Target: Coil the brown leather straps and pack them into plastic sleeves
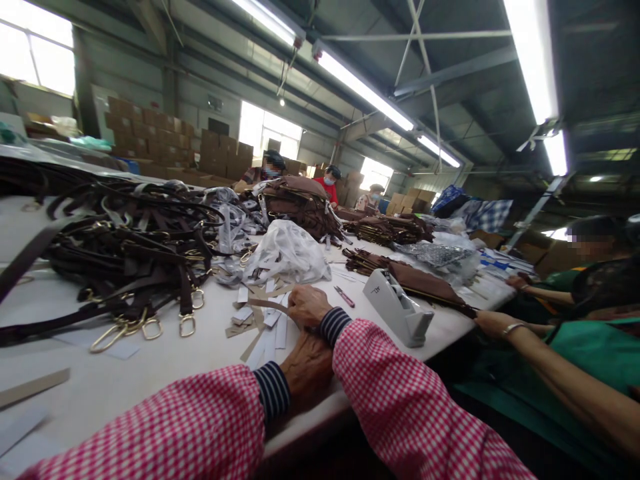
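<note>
My right hand (309, 305) is closed around a thin brown strip (267, 304), whose free end sticks out to the left over the table. Below it, my left hand (306, 365) lies close against the right wrist; its fingers are hidden, so I cannot see what they hold. White and grey-brown paper or card strips (257, 337) are scattered beside and under my hands. A pair of small pink-handled thread snips (344, 297) rests on the table just right of my right hand, near a white tape dispenser (397, 308).
Dark straps with gold buckles (145, 260) heap up at left. A crumpled clear plastic bag (287, 250) and a pile of brown bags (300, 203) lie ahead. At right, a co-worker's hand (493, 323) grips a brown piece (425, 283). Other people sit farther back.
</note>
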A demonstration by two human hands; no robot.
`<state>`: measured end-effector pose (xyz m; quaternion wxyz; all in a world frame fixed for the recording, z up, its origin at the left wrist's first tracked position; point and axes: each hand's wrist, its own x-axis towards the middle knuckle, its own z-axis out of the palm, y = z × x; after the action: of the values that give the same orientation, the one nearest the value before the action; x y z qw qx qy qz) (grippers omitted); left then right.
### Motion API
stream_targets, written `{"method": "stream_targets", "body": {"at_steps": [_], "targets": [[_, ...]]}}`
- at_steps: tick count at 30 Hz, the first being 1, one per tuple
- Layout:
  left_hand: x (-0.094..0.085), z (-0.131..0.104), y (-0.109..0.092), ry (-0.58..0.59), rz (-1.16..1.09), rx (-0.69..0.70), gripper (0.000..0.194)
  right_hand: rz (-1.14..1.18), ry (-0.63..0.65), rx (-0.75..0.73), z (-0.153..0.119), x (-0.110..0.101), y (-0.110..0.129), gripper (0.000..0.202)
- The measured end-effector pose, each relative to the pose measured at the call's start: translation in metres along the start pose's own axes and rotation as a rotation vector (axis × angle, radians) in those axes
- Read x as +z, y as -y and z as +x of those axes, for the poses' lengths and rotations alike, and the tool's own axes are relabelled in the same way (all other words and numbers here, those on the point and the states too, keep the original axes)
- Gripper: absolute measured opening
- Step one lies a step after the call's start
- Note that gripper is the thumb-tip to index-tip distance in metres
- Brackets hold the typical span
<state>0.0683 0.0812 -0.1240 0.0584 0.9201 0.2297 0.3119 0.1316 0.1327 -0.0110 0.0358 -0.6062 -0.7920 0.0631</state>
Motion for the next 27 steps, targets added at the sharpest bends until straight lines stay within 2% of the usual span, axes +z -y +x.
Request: {"method": "stream_targets", "body": {"at_steps": [4,6,8,11,13,14,16,19,22,24,27], "targets": [[-0.008,0.003,-0.002,0.009,0.031,0.036,0.06,0.108,-0.167,-0.007,0.004,0.002,0.002,0.008],[-0.019,0.007,-0.007,0.078,0.042,0.026,0.053,0.201,-0.274,-0.005,0.006,-0.006,-0.003,0.009],[-0.032,0.013,-0.012,0.163,0.02,-0.031,0.039,0.304,-0.385,-0.003,0.001,-0.021,-0.016,0.014],[-0.051,0.024,-0.012,0.205,-0.03,-0.125,0.017,0.471,-0.51,0.0,-0.028,-0.05,-0.046,0.019],[-0.063,0.031,-0.003,0.178,-0.06,-0.163,0.021,0.715,-0.556,-0.002,-0.066,-0.064,-0.067,0.02],[-0.069,0.034,0.002,0.166,-0.135,-0.2,0.027,0.876,-0.558,-0.005,-0.088,-0.067,-0.075,0.02],[-0.08,0.038,0.014,0.145,-0.444,-0.318,0.038,1.125,-0.511,0.035,-0.132,-0.063,-0.085,0.026],[-0.092,0.039,0.024,0.074,-1.044,-0.522,0.042,1.263,-0.322,0.151,-0.18,-0.037,-0.085,0.033],[-0.095,0.037,0.026,0.034,-1.325,-0.611,0.039,1.303,-0.169,0.236,-0.199,-0.006,-0.076,0.032],[-0.093,0.035,0.025,0.038,-1.391,-0.625,0.037,1.313,-0.136,0.259,-0.201,0.009,-0.071,0.032],[-0.09,0.035,0.023,0.01,-1.402,-0.659,0.035,1.319,-0.127,0.26,-0.197,0.018,-0.067,0.034]]}}
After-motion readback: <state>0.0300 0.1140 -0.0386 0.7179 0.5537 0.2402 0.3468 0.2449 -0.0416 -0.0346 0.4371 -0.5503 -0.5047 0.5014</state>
